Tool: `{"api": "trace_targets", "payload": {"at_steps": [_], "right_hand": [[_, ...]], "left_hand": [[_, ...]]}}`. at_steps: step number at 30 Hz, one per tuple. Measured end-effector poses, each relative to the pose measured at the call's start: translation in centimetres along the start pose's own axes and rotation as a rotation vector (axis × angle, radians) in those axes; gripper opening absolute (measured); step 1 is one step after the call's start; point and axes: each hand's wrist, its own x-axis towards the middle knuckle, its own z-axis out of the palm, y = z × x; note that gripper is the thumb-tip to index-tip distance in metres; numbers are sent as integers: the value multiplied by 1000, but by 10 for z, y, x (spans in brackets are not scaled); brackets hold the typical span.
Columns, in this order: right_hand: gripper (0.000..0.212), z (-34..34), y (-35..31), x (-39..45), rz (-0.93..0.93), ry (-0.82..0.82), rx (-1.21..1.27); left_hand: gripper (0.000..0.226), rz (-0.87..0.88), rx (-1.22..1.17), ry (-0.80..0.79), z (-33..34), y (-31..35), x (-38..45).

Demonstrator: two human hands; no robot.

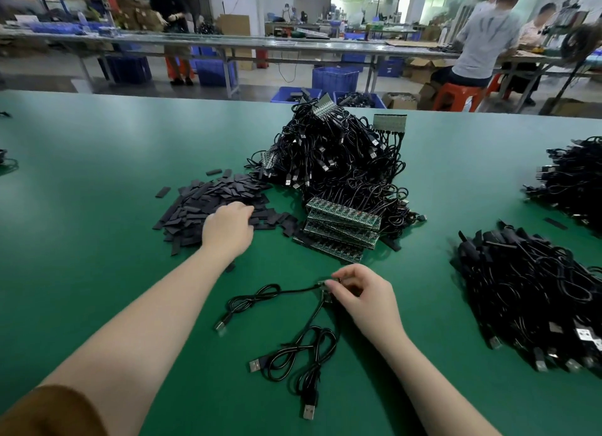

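Green counter (97,175), one person's bare forearms in view. Left hand (228,232): rests on the near edge of a loose pile of flat black sleeves (195,204), back of the hand up, fingers (242,209) bent down into the pieces; whether they grasp one cannot be told. Right hand (365,294): fingers clenched in a pinch on small boards (325,294), held just above the counter in front of the person. Black USB cables (303,351) trail from the boards and lie looped on the counter, plugs outward. Just beyond: stacked green board strips (342,230), lying against a tall heap of wired cables (335,155). To the right, well apart: a bundle of sleeved cables (527,292).
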Motion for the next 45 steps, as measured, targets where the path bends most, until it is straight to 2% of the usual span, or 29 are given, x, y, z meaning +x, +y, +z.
{"api": "trace_targets", "payload": {"at_steps": [3, 6, 11, 12, 16, 20, 22, 24, 26, 29, 34, 38, 43, 45], "right_hand": [[20, 4, 3, 1, -14, 1, -46], [19, 4, 5, 2, -21, 12, -48], [18, 5, 7, 2, -19, 23, -31], [18, 5, 7, 2, -20, 26, -30], [17, 6, 7, 2, -19, 20, -21], [16, 4, 6, 3, -16, 12, -11], [15, 4, 6, 3, -9, 9, -8], [14, 4, 6, 2, 0, 9, -5], [14, 5, 7, 2, 5, 12, -3], [14, 5, 8, 3, 6, 27, 5], [24, 8, 10, 5, 2, 36, 29], [35, 5, 10, 6, -16, 37, 54], [39, 3, 8, 7, -11, 24, 14], [41, 3, 7, 7, -1, 14, 13]], "left_hand": [[46, 38, 261, -193, 0, 6, 6], [40, 32, 323, -184, -1, 10, 6], [22, 37, 279, -135, -3, 7, 2], [17, 35, 258, -134, -2, 5, 2], [31, 14, 164, -52, 0, -3, -2], [21, -65, -33, 15, 2, -10, -5], [28, -93, -99, 51, 1, -12, -8], [34, -70, -168, 129, -2, -9, -13], [31, -12, -297, 274, -10, 3, -20], [24, 153, -503, 391, -23, 33, -36], [23, 285, -873, 249, -21, 87, -77], [26, 333, -994, 35, 4, 112, -97], [44, 166, -1161, -42, 22, 116, -100], [44, 136, -1201, -39, 26, 116, -102]]}}
